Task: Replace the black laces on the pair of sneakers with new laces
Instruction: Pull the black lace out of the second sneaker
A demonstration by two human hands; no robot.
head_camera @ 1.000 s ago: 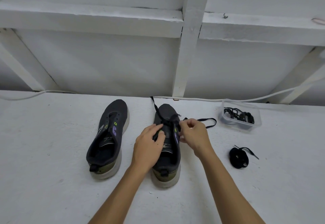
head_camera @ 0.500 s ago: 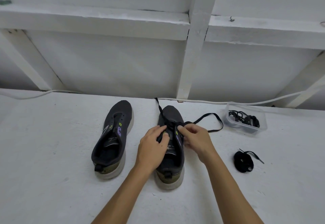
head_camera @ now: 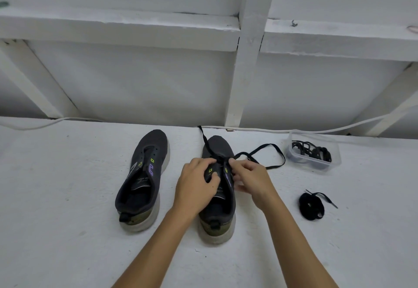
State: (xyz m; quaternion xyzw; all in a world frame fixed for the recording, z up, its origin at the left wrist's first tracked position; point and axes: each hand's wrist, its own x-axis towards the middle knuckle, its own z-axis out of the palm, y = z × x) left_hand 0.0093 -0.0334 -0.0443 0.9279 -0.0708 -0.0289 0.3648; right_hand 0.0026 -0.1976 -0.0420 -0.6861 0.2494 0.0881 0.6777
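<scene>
sneaker (head_camera: pixel 217 199) toe points away, heel near; left hand (head_camera: pixel 194 187) grips tongue, right hand (head_camera: pixel 252 180) pinches lace (head_camera: pixel 260 152).

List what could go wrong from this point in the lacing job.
1. The loose lace end loops across the surface toward the plastic tub; a hard pull by the right hand might drag it against the tub.
2. The coiled black lace and the laces in the tub look alike, so old and new could get mixed up.
3. The left hand covers eyelets on the right sneaker, so one may be skipped; the left sneaker has no lace.
</scene>
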